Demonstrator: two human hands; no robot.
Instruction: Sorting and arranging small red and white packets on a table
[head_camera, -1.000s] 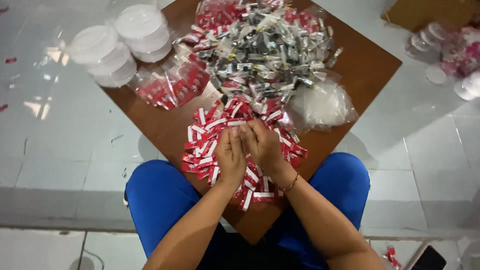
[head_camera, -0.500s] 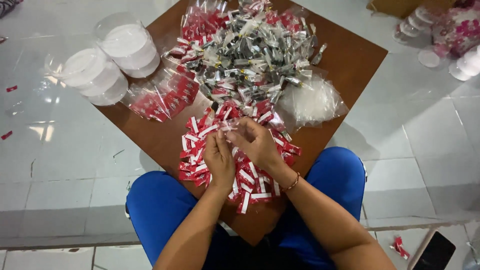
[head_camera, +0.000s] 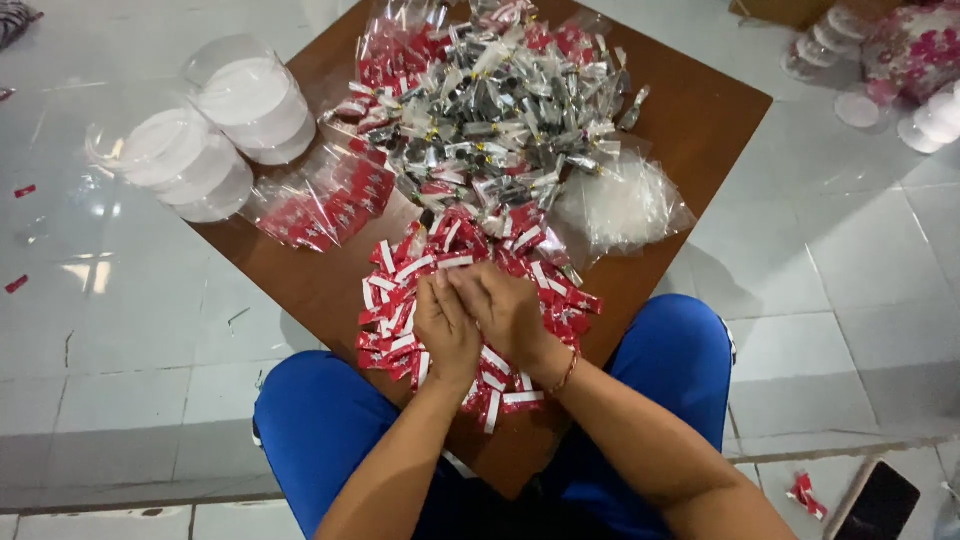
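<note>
Left hand: the left hand (head_camera: 445, 330) is resting on the pile of red and white sachets (head_camera: 470, 300), pressed side by side against the other hand; its fingers (head_camera: 432, 290) are curling inward with the tips meeting the other hand's, and I cannot tell whether a sachet is pinched between them.
Right hand: the right hand (head_camera: 510, 312) is lying just at 3 o'clock of the left one, a thin bracelet (head_camera: 566, 372) sitting at its wrist; its fingers (head_camera: 470, 278) are bending toward the left hand's tips, and what they are gripping is hidden from where I am standing.
Red and white sachets: these are spreading out at the near corner of the desk (head_camera: 700, 120), under and around both hands.
Silver sachets: a heap of silver sachets (head_camera: 490, 120) is sitting at 12 o'clock of the hands, touching the red pile's far edge.
Clear bags: a bag of red packets (head_camera: 325, 200) is lying at 10 o'clock of the hands; a crumpled clear bag (head_camera: 620, 205) is lying at 2 o'clock.
White lids: two bagged stacks of white round lids (head_camera: 215, 135) are hanging over the desk's edge at 10 o'clock, farther out.
Person: blue trousers (head_camera: 320, 420) are showing on both sides of the desk corner.
Floor: a dark phone (head_camera: 880, 505) is lying on the tiled floor (head_camera: 120, 380) at 4 o'clock.
</note>
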